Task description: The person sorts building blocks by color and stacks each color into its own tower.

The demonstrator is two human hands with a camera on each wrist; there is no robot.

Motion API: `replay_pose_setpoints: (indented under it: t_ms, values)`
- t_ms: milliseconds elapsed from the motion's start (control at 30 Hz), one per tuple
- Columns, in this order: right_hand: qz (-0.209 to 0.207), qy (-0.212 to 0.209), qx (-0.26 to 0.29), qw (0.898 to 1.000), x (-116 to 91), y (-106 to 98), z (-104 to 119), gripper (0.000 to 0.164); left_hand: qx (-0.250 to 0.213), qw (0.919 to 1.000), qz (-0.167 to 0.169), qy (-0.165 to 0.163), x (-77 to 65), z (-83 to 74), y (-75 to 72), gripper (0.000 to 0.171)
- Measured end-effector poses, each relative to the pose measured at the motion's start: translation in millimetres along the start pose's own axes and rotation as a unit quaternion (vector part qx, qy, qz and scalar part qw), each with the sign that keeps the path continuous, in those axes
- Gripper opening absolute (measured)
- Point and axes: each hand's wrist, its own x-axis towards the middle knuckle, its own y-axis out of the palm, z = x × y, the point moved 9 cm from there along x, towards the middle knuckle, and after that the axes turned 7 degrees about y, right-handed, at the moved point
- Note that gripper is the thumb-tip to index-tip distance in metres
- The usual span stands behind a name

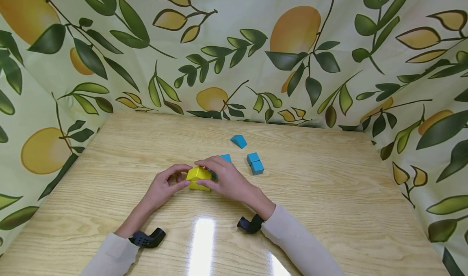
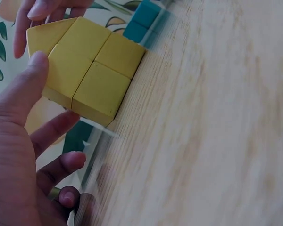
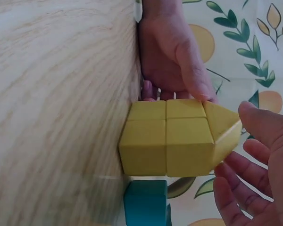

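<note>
Yellow blocks (image 1: 199, 184) stand together as a small house: cubes two high, with a yellow triangular prism (image 3: 222, 123) on top. My left hand (image 1: 161, 188) grips the upper left part, its thumb (image 2: 37, 63) on the front and its index finger behind the side. My right hand (image 1: 230, 178) is at the other side, around the prism. Its thumb (image 3: 254, 117) is right at the ridge and its loosely bent fingers (image 3: 247, 174) are by the far slope. A blue block (image 3: 146, 202) is close beside the yellow ones.
Two blue cubes (image 1: 255, 163) touch each other to the right of my right hand. Farther back on the wooden table (image 1: 310, 178) lies a blue triangular prism (image 1: 239, 141). A leaf-patterned cloth (image 1: 226, 73) hangs behind the table and along its sides.
</note>
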Motion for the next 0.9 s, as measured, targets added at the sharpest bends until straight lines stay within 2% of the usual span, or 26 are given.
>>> replay_pose_setpoints:
  t_ms: [200, 333, 467, 600, 767, 900]
  values:
    - [-0.022, 0.005, 0.015, 1.000, -4, -15, -1, 0.047, -0.003, 0.9999, -0.009, 0.013, 0.0, -3.3, -0.7, 0.039]
    - [-0.052, 0.022, 0.046, 0.997, -10, -34, -9, 0.045, -0.001, 0.9994, -0.033, 0.012, 0.5, -7.8, -7.7, 0.040]
    - [-0.077, 0.043, 0.060, 0.994, -20, -53, -21, 0.043, -0.003, 0.9978, -0.063, 0.023, 1.8, -19.9, -15.5, 0.039]
    - [-0.105, 0.059, 0.047, 0.992, -33, -71, -36, 0.039, -0.003, 0.9950, -0.081, 0.059, 4.1, -38.4, -17.7, 0.040]
    - [-0.124, 0.074, 0.043, 0.989, -51, -89, -52, 0.038, 0.001, 0.9891, -0.107, 0.101, 7.5, -51.7, -13.5, 0.046]
    - [-0.140, 0.094, 0.044, 0.985, -66, -101, -63, 0.039, -0.016, 0.9857, -0.112, 0.125, 9.0, -65.2, 2.0, 0.050]
